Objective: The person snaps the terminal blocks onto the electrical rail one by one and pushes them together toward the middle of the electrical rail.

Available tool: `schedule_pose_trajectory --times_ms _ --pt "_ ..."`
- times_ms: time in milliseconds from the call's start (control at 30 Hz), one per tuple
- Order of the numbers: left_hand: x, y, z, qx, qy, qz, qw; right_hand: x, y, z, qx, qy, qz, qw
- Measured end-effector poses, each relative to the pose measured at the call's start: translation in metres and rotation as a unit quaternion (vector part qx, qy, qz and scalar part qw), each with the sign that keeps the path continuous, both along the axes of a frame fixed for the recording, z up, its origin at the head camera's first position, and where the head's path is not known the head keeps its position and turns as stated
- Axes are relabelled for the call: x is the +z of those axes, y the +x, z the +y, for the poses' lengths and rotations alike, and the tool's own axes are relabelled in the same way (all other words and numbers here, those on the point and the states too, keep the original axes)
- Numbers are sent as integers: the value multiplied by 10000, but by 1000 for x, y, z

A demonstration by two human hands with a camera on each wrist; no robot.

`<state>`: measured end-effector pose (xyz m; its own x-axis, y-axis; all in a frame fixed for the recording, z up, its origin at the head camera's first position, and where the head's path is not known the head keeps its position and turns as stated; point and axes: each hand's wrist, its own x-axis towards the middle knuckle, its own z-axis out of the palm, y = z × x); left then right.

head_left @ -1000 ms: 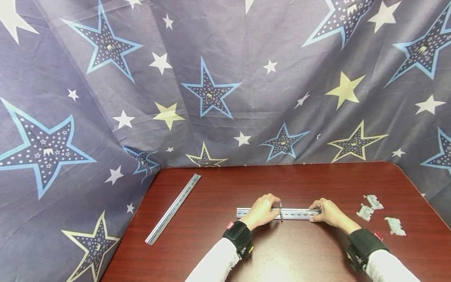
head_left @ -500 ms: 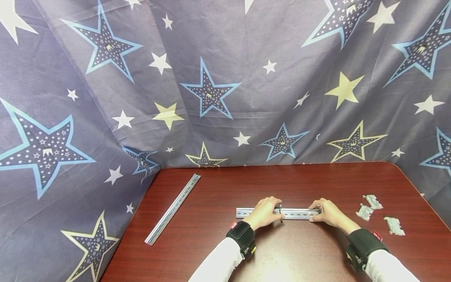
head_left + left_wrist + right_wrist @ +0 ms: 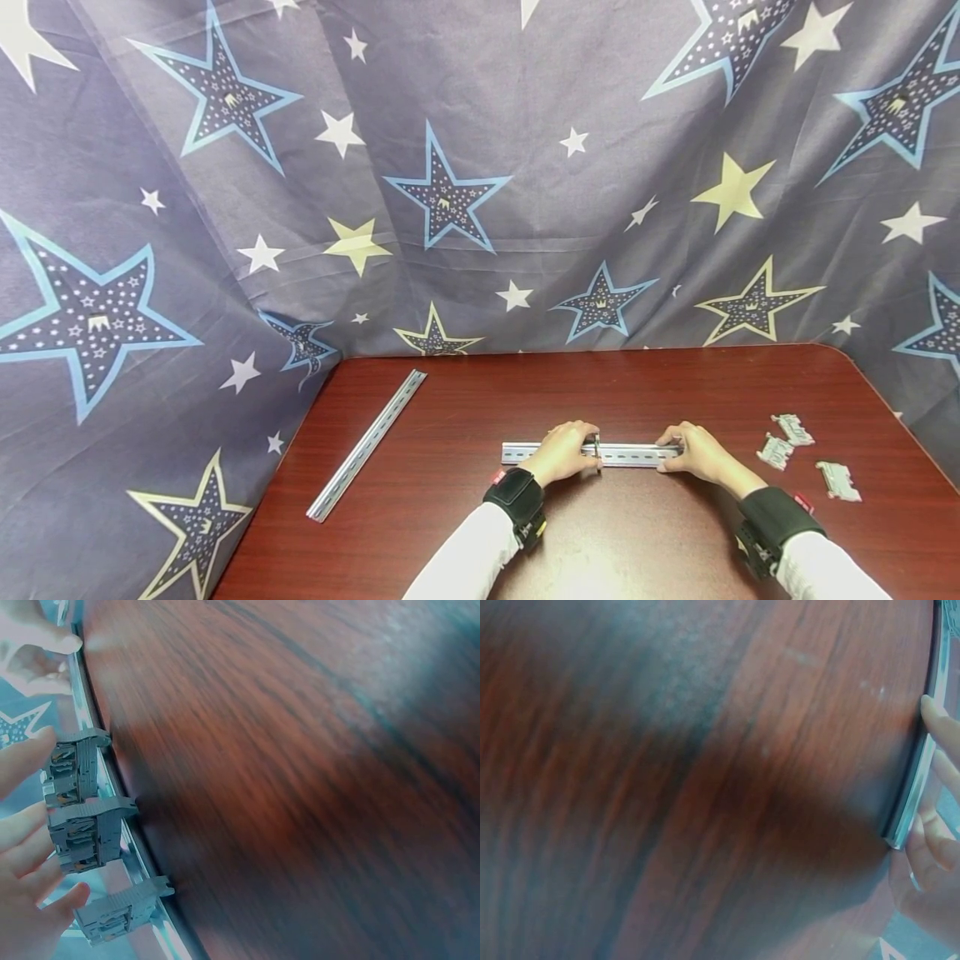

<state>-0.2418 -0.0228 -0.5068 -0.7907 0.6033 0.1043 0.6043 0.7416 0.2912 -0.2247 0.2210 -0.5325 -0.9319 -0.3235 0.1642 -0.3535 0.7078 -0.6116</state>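
Observation:
A slotted metal DIN rail [image 3: 633, 455] lies crosswise on the table between my hands. My left hand [image 3: 561, 451] arches over its left half, thumb and fingertips around a thin grey terminal block [image 3: 597, 451] standing on the rail. In the left wrist view, several grey terminal blocks [image 3: 86, 832] sit along the rail [image 3: 161, 930], with the hand's fingers [image 3: 22, 761] against them; the head view hides some of these behind the hand. My right hand [image 3: 699, 452] grips the rail's right end, and its thumb and fingers [image 3: 941, 724] show around the edge in the right wrist view.
Another slotted DIN rail [image 3: 367, 446] lies slanted at the table's left. Right of my right hand are three loose pale terminal blocks [image 3: 839, 481]. A star-patterned cloth [image 3: 480, 275] hangs behind and beside the reddish-brown table [image 3: 637, 533].
My left hand has shifted slightly right along the rail, its thumb and fingers coming up around the standing terminal block. The right hand keeps its hold on the rail's end.

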Motion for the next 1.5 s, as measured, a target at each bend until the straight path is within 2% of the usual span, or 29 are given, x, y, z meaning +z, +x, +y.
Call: schedule_pose_trajectory --times_ms 433,1100,1367,1500 --pt "-3 -2 8 -101 -14 40 9999 0 0 1 10 -100 -216 9997" --pt "-1 0 15 -69 -119 45 9999 1 0 1 4 -87 -211 9997" --pt "8 -2 5 -106 50 30 9999 0 0 1 -7 -71 -112 9999" --pt "13 -2 -4 -22 156 -103 9998 1 1 0 7 -74 -99 9999"
